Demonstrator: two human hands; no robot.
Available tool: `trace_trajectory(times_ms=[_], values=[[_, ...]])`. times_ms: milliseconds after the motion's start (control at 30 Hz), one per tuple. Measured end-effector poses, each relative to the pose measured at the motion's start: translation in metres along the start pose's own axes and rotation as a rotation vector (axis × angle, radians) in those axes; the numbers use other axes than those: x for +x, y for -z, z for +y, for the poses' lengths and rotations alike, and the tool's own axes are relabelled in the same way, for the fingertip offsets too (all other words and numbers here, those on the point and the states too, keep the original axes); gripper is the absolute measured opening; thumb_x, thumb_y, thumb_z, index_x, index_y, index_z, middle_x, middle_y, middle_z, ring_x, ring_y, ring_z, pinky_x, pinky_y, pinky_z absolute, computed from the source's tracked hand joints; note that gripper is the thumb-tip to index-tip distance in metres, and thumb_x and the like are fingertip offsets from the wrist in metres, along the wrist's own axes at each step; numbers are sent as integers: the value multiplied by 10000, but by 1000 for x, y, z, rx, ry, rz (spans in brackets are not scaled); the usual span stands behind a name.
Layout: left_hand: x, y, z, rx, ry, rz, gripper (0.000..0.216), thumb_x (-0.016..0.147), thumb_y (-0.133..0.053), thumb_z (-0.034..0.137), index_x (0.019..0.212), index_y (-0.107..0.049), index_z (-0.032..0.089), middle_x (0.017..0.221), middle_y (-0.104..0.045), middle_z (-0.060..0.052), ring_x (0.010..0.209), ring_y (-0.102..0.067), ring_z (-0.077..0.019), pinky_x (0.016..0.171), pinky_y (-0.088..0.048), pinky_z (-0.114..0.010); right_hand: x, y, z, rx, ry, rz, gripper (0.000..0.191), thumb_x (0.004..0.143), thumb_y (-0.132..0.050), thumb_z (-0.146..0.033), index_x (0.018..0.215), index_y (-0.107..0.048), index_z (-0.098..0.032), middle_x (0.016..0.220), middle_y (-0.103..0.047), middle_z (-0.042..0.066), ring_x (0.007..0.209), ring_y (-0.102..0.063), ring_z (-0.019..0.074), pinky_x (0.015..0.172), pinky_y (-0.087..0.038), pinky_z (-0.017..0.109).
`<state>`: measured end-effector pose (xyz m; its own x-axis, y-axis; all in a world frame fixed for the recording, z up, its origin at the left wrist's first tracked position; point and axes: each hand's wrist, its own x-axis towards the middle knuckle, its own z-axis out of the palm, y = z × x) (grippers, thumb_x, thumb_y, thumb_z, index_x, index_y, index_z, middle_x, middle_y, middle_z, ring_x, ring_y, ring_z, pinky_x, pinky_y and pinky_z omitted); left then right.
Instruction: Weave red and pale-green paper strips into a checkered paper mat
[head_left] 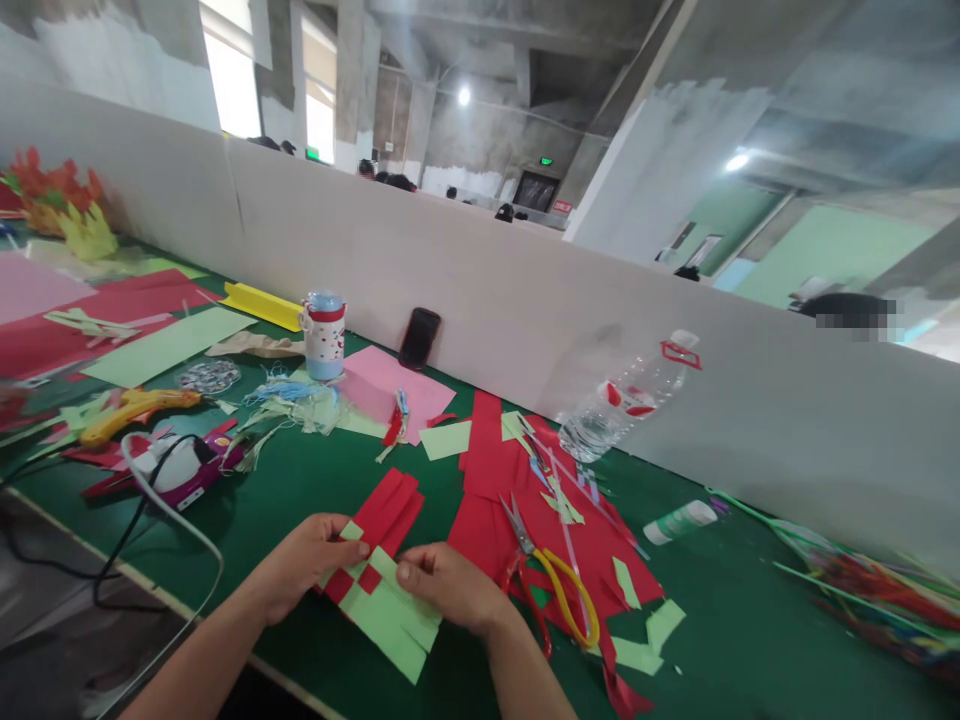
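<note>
Between my two hands is a woven paper piece (384, 615), with red strips (391, 508) and light green strips crossing in a small checker pattern. My left hand (319, 550) pinches its upper left part, the thumb lying on top. On the right side, the thumb and forefinger of my right hand (442, 580) pinch the edge of a green strip. The lower green end shows slits. Close by on the right lie scissors (551, 570) with yellow and red handles, blades apart, on red paper (480, 540).
A large clear bottle (630, 395) leans against the white partition (480, 300). A glue stick (679, 522) lies to its right. A phone (420, 338), a patterned cup (325, 335) and tassels stand or lie behind. At left are a yellow glue gun (139, 412) and cables (214, 545).
</note>
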<state>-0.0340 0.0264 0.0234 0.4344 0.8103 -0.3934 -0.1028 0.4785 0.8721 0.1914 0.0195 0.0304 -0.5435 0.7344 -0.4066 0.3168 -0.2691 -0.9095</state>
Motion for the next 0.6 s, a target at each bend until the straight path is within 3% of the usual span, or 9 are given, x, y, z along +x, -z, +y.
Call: trace_trajectory(times_ms=[133, 333, 600], values=[[0, -1, 0, 13, 25, -9, 463, 528, -875, 484, 780, -732, 123, 667, -741, -61, 632, -683, -217, 634, -529, -315, 2, -1, 1, 48, 12, 29, 615, 778, -563, -782, 666, -489, -182, 560, -292, -89, 506, -211, 65, 468, -171, 226], [4, 0, -1, 41, 50, 4, 448, 504, -890, 468, 738, -721, 125, 649, -741, -52, 548, -646, -172, 562, -483, -268, 3, -8, -5, 100, 16, 48, 541, 624, -775, -659, 758, -627, -156, 580, -439, -74, 522, -304, 64, 503, -230, 218], [4, 1, -3, 41, 58, -18, 454, 507, -891, 467, 745, -714, 124, 689, -757, -65, 570, -658, -179, 582, -495, -279, 5, -7, 2, 102, 14, 76, 439, 671, -767, -561, 681, -620, -147, 544, -409, -80, 505, -284, 61, 493, -223, 220]])
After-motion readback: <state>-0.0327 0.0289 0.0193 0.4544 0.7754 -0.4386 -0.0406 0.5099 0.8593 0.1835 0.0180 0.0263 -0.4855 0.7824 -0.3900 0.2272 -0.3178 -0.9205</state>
